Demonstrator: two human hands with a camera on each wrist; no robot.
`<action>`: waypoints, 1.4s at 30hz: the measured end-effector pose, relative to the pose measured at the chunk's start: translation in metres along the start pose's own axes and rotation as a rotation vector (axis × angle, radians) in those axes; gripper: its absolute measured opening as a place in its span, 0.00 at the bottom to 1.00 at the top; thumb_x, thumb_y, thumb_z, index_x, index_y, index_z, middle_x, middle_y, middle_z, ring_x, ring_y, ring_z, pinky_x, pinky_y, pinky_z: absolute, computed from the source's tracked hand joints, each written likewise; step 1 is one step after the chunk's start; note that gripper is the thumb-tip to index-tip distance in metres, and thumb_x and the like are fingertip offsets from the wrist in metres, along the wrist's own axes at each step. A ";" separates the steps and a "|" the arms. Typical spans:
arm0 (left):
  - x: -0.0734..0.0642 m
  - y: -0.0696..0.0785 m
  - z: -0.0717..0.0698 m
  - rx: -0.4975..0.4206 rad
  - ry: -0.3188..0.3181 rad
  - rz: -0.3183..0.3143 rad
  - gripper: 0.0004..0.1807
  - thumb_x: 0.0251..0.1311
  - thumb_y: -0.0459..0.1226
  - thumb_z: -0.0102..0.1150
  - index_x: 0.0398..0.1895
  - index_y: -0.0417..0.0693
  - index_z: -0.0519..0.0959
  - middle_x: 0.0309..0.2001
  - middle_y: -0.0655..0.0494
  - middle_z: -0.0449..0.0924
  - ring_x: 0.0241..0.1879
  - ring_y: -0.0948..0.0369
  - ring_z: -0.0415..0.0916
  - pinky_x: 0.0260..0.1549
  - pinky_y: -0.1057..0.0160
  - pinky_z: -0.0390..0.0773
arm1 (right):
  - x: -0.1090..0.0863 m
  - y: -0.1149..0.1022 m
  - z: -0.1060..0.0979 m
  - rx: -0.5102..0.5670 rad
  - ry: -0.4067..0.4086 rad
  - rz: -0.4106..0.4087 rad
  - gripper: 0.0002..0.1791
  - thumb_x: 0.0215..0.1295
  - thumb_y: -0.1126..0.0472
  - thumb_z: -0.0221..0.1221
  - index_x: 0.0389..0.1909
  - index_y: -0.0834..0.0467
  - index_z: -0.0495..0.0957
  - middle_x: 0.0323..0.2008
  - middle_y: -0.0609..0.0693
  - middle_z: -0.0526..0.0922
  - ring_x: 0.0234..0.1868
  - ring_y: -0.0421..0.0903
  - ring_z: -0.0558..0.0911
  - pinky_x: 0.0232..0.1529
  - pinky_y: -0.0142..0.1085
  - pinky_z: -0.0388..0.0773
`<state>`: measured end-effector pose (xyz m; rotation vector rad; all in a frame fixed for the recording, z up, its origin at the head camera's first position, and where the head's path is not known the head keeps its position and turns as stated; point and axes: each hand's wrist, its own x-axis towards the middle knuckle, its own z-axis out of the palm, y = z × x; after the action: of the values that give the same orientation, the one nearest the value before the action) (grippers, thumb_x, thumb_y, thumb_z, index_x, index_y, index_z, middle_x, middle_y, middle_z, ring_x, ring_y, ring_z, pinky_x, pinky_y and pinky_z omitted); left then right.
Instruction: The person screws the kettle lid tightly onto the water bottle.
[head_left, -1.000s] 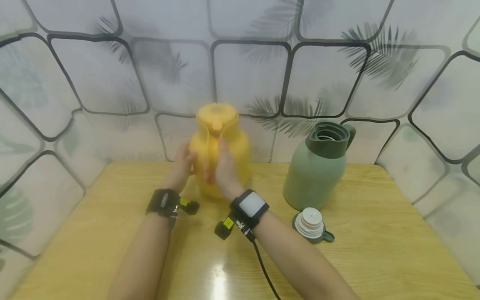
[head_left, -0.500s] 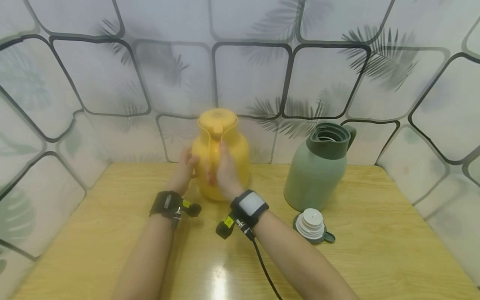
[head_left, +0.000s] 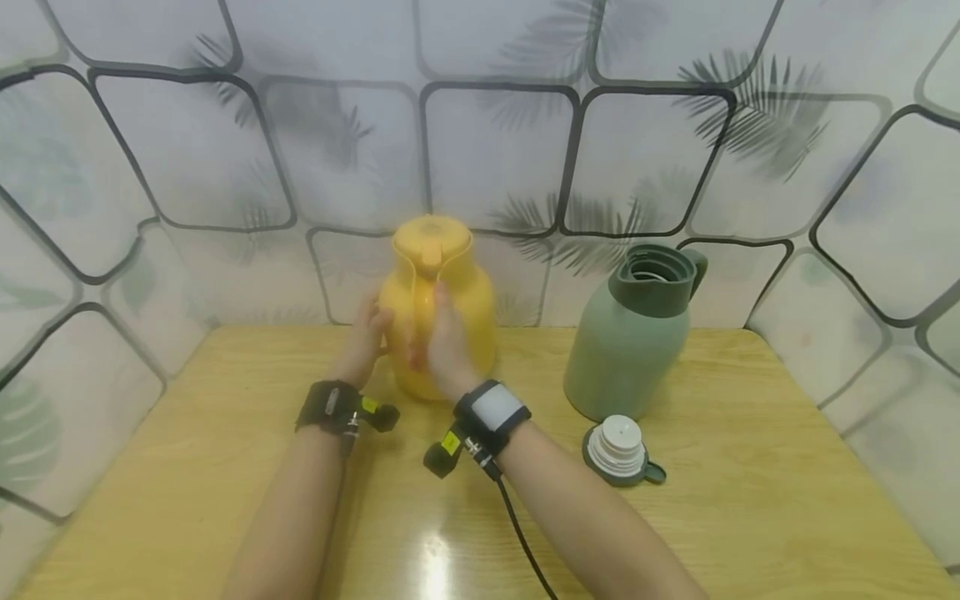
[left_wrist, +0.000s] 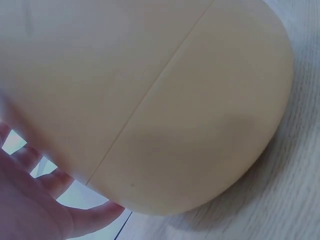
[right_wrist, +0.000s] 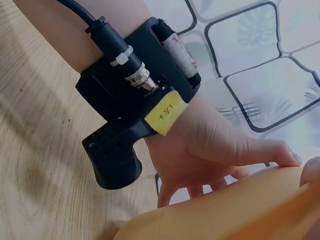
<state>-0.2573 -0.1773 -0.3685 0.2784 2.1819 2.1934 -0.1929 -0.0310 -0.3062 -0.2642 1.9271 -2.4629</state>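
Observation:
A yellow thermos jug (head_left: 480,317) with its lid on stands upright at the middle back. My right hand (head_left: 450,346) grips its handle (head_left: 423,312), the thumb laid along it. On the jug's left side my left hand (head_left: 365,337) rests its fingers. In the left wrist view its fingers (left_wrist: 56,182) are spread and fairly straight, touching the body of the jug. The right wrist view shows the left thumb (right_wrist: 267,151) stretched over the jug. Near the jug's bottom edge a shadow lies on the table; whether the base touches cannot be told.
Right of the hands stands a green thermos jug (head_left: 630,354) with an uncovered mouth. Its stopper lid (head_left: 621,446) lies upside down before it. The wooden table (head_left: 750,500) meets a patterned wall behind. A cable (head_left: 525,533) trails from the right wrist.
Compared with one second ago, the yellow thermos jug sits slightly lower, both hands still on it. Over the last half second little differs beyond a small shift of the view.

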 end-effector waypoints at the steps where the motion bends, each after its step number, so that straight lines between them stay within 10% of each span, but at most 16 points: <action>1: 0.000 0.001 0.000 0.001 0.003 0.000 0.30 0.70 0.40 0.40 0.74 0.54 0.49 0.69 0.42 0.54 0.65 0.47 0.55 0.55 0.34 0.58 | 0.000 0.000 0.000 0.013 -0.007 0.002 0.37 0.69 0.31 0.29 0.15 0.54 0.66 0.10 0.48 0.67 0.09 0.42 0.66 0.12 0.33 0.62; 19: -0.005 -0.006 -0.001 0.022 -0.033 0.020 0.30 0.71 0.47 0.39 0.74 0.54 0.49 0.68 0.48 0.56 0.68 0.51 0.52 0.58 0.35 0.54 | 0.001 0.002 -0.005 0.010 -0.040 -0.015 0.37 0.70 0.32 0.30 0.18 0.56 0.68 0.12 0.49 0.69 0.12 0.44 0.68 0.16 0.33 0.65; 26: -0.019 -0.013 -0.002 0.330 -0.030 0.144 0.26 0.74 0.45 0.37 0.72 0.51 0.56 0.70 0.49 0.56 0.69 0.50 0.52 0.62 0.38 0.51 | -0.016 0.005 -0.019 -0.353 0.048 -0.171 0.29 0.78 0.46 0.32 0.23 0.59 0.70 0.20 0.50 0.70 0.23 0.45 0.70 0.28 0.34 0.68; 31: -0.040 -0.020 -0.001 0.519 -0.032 0.264 0.24 0.72 0.33 0.36 0.71 0.43 0.58 0.70 0.45 0.56 0.69 0.48 0.52 0.66 0.45 0.47 | -0.038 0.006 -0.041 -0.449 -0.070 -0.195 0.25 0.78 0.53 0.37 0.52 0.68 0.74 0.49 0.62 0.78 0.51 0.55 0.77 0.53 0.45 0.72; 35: -0.056 -0.021 0.006 0.421 -0.031 0.116 0.29 0.76 0.48 0.31 0.75 0.50 0.48 0.72 0.48 0.53 0.70 0.51 0.50 0.66 0.47 0.46 | -0.055 0.000 -0.061 -0.504 -0.153 -0.167 0.23 0.78 0.54 0.39 0.59 0.66 0.71 0.53 0.59 0.78 0.54 0.53 0.77 0.56 0.46 0.70; 42: -0.083 -0.014 0.034 0.557 -0.021 -0.059 0.28 0.70 0.46 0.43 0.68 0.42 0.57 0.62 0.41 0.66 0.63 0.47 0.63 0.61 0.46 0.59 | -0.083 -0.026 -0.096 -0.451 -0.126 -0.237 0.19 0.77 0.60 0.40 0.50 0.69 0.75 0.44 0.60 0.82 0.47 0.51 0.81 0.51 0.48 0.74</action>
<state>-0.1722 -0.1560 -0.3910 0.2417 2.7029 1.5016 -0.1214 0.0772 -0.3143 -0.6665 2.4957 -2.0277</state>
